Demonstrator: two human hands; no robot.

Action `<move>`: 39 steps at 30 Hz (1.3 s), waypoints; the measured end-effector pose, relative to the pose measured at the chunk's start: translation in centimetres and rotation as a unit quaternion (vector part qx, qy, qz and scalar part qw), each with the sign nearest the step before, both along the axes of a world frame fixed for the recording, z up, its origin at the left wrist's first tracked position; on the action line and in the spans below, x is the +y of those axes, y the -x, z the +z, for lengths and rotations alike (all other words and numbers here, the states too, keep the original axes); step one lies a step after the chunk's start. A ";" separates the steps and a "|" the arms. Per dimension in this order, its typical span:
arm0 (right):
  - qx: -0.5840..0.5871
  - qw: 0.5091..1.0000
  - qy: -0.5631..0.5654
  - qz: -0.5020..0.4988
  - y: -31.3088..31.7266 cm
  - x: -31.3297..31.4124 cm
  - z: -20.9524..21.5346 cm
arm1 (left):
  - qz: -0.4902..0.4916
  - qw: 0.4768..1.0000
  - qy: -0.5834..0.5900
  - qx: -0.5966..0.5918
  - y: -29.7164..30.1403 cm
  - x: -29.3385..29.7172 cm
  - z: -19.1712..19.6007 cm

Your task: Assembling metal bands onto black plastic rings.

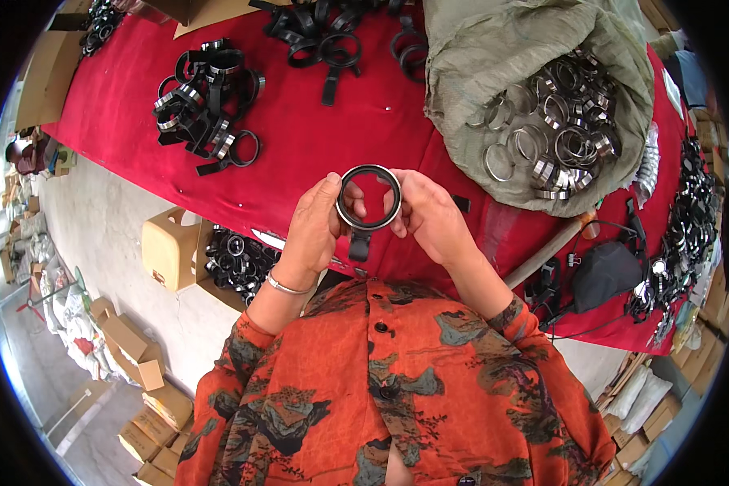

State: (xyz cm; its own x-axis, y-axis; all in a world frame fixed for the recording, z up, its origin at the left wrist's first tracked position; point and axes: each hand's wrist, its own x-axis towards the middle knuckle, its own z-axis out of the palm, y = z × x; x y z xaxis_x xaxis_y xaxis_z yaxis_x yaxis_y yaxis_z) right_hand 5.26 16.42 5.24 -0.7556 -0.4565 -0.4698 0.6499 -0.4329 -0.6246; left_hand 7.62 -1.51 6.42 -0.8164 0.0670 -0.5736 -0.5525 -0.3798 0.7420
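Between my two hands, over the near edge of the red-covered table, is a round ring point(365, 227) with a black band, a silver metal rim and a short black tab hanging down. My left hand point(313, 219) grips its left side, fingers curled behind. On the opposite side my right hand point(429, 212) pinches it with thumb and fingers. Red cloth shows through the opening. Left of centre lies a pile of similar black-and-silver rings with tabs point(211, 105). Right of my hands, an open grey-green sack point(470, 77) holds many bare metal rings point(575, 146).
More black rings point(340, 50) lie at the far edge of the red tablecloth point(324, 134). A wooden handle point(551, 245), a black pouch point(607, 271) and heaped small parts point(684, 219) are at right. Below left stand a tan plastic stool point(166, 251) and a filled box of rings point(239, 259).
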 end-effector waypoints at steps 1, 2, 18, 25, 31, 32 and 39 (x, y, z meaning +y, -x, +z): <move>0.036 0.999 -0.015 0.008 -0.2 -0.2 0.0 | 0.003 1.000 0.002 0.002 0.0 -0.2 -0.1; 0.034 0.999 -0.014 0.010 -0.3 -0.3 0.0 | 0.004 1.000 0.002 0.001 0.1 -0.3 -0.2; 0.030 0.993 -0.111 0.019 1.9 -4.3 -3.3 | -0.028 0.990 0.126 0.064 3.2 -6.2 -3.4; 0.317 0.823 -0.468 0.052 1.7 0.1 -1.2 | -0.033 0.612 0.745 0.263 16.0 -20.0 0.0; 0.416 0.578 -0.666 0.222 -1.1 2.3 -2.3 | 0.049 0.652 0.709 0.263 21.7 -27.8 -3.9; 0.420 0.569 -0.671 0.222 -1.5 2.6 -2.8 | 0.048 0.639 0.728 0.241 22.1 -28.0 -4.2; 0.413 0.584 -0.684 0.140 -0.9 4.7 -6.8 | 0.002 0.523 0.803 0.286 19.6 -26.0 -4.4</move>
